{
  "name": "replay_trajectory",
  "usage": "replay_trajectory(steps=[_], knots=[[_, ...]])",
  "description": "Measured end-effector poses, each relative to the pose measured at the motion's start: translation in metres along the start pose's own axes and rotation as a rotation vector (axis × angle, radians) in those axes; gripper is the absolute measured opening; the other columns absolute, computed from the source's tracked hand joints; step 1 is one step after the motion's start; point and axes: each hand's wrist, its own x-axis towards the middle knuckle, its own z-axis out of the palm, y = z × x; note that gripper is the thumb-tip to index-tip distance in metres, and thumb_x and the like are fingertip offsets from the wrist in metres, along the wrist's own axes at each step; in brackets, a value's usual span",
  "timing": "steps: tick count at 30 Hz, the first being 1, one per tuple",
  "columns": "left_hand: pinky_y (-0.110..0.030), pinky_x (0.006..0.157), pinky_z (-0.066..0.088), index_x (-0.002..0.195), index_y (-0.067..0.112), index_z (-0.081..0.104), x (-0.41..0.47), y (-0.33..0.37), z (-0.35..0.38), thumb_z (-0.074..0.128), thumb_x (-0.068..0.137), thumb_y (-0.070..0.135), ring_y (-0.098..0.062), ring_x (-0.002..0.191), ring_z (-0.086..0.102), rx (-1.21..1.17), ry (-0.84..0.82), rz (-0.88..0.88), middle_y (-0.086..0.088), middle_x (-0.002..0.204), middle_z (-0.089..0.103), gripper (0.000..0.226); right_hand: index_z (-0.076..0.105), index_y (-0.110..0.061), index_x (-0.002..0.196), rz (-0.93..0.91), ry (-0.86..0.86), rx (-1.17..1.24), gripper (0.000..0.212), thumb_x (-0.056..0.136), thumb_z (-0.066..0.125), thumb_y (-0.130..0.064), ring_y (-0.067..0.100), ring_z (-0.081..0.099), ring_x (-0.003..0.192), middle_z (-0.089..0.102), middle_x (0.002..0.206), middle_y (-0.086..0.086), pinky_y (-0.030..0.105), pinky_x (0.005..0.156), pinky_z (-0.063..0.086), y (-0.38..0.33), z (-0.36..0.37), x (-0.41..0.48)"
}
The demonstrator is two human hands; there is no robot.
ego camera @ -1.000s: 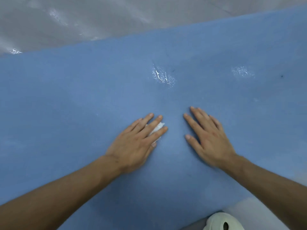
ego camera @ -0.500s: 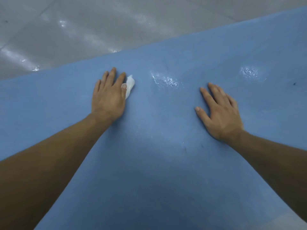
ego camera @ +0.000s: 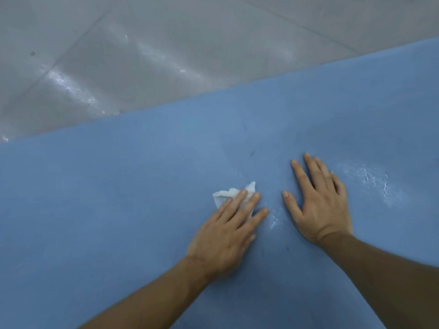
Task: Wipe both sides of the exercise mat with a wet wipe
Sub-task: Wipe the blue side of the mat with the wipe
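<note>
Exercise mat (ego camera: 118, 222), blue, is laid flat on the grey floor (ego camera: 142, 55) with 1 side up for wiping. The crumpled wet wipe (ego camera: 225, 194) is pressed onto it under the straight fingers of the left hand (ego camera: 228, 236), not gripped; the right hand (ego camera: 320, 205) is spread flat alongside, holding nothing, presumably to steady the mat.

The left hand (ego camera: 225, 236), well apart from the right hand (ego camera: 320, 205) half a second ago, has slid back to lie just beside it. The wet wipe (ego camera: 223, 194) now pokes out on the side away from the right hand, not toward it.
</note>
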Motion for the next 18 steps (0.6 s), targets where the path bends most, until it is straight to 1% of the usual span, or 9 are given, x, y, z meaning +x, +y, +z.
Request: replay_trajectory(steps=[2,4,6,8,10,12,15,18], knots=[[-0.046,0.127,0.020,0.164,0.024,0.026,-0.008,-0.015,-0.009,0.036,0.110,0.042,-0.028,0.160,0.006,0.029,-0.043,0.033,-0.005,0.173,0.010,0.058,0.038,-0.022,0.161,0.000,-0.004,0.003,0.072,0.098,0.035,-0.057,0.025,0.025,0.157,0.027,0.170,0.004,0.046,0.122,0.022,-0.002,-0.001,0.001],[-0.051,0.126,0.022,0.166,0.025,0.017,-0.018,-0.032,-0.015,0.036,0.108,0.055,-0.029,0.160,0.004,0.055,-0.095,0.049,-0.006,0.174,0.004,0.068,0.039,-0.021,0.160,0.005,-0.008,0.008,0.073,0.097,0.035,-0.057,0.025,0.026,0.156,0.028,0.170,0.005,0.046,0.122,0.022,-0.003,-0.002,0.002],[-0.053,0.125,0.018,0.166,0.028,0.013,-0.026,-0.043,-0.014,0.037,0.103,0.068,-0.032,0.160,0.003,0.100,-0.135,0.092,-0.008,0.174,0.003,0.078,0.040,-0.021,0.160,0.006,-0.003,0.019,0.073,0.097,0.035,-0.057,0.025,0.026,0.156,0.028,0.170,0.005,0.047,0.122,0.023,-0.004,-0.002,0.003],[-0.054,0.124,0.015,0.166,0.031,0.012,-0.029,-0.045,-0.010,0.035,0.100,0.074,-0.035,0.159,0.002,0.146,-0.152,0.109,-0.010,0.173,0.002,0.082,0.040,-0.021,0.160,0.008,0.003,0.026,0.073,0.096,0.036,-0.057,0.026,0.027,0.156,0.029,0.169,0.006,0.048,0.121,0.023,-0.004,-0.001,0.004],[-0.053,0.125,0.014,0.166,0.031,0.012,-0.027,-0.046,-0.009,0.034,0.100,0.075,-0.036,0.159,0.002,0.172,-0.153,0.086,-0.012,0.173,0.002,0.082,0.039,-0.023,0.160,0.015,0.005,0.029,0.073,0.096,0.037,-0.057,0.026,0.027,0.156,0.029,0.169,0.005,0.048,0.121,0.023,-0.006,-0.001,0.007],[-0.051,0.126,0.015,0.166,0.028,0.015,-0.020,-0.039,-0.010,0.032,0.102,0.072,-0.036,0.159,0.004,0.175,-0.120,0.034,-0.014,0.173,0.004,0.080,0.037,-0.024,0.161,0.013,-0.008,0.014,0.073,0.096,0.036,-0.057,0.025,0.025,0.156,0.028,0.170,0.005,0.048,0.121,0.022,-0.005,0.000,0.006],[-0.046,0.127,0.015,0.163,0.018,0.029,0.001,-0.027,-0.008,0.032,0.104,0.063,-0.034,0.159,0.013,0.122,-0.036,-0.099,-0.014,0.172,0.014,0.074,0.035,-0.024,0.162,-0.001,-0.023,0.013,0.073,0.096,0.036,-0.057,0.025,0.022,0.157,0.026,0.171,0.004,0.048,0.122,0.021,-0.002,0.000,0.004],[-0.040,0.126,0.015,0.161,0.013,0.032,0.025,-0.036,-0.007,0.031,0.105,0.052,-0.029,0.157,0.020,0.110,0.018,-0.153,-0.008,0.170,0.022,0.068,0.034,-0.025,0.162,0.000,-0.023,0.008,0.073,0.096,0.034,-0.057,0.024,0.021,0.157,0.024,0.171,0.003,0.047,0.123,0.019,-0.004,0.000,0.002]])
